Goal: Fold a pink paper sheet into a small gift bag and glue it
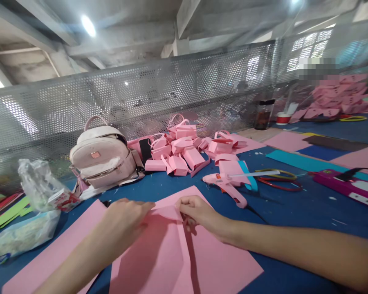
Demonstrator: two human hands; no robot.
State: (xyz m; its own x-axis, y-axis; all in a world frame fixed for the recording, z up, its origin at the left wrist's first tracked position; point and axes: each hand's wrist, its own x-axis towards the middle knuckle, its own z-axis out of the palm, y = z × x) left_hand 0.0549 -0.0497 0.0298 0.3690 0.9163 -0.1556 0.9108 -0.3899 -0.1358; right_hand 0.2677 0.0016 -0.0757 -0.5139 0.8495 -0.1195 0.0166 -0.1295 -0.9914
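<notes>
A piece of pink paper (156, 249) stands bent up between the two hands, above a flat pink sheet (223, 257) on the blue table (297, 212). The right hand (200, 213) has its thumb and fingers pinched on the far corner; the left hand (127, 220) is at the same far edge, but blur hides whether its fingers grip or merely press. This piece looks only partly shaped: a long fold runs along one side, while the wide face remains a plain panel (any glue on it cannot be made out). Behind, a heap of small pink boxes (187, 153), several with handles, seems much further along. The glue gun (225, 185) lies to the right, out of both hands.
</notes>
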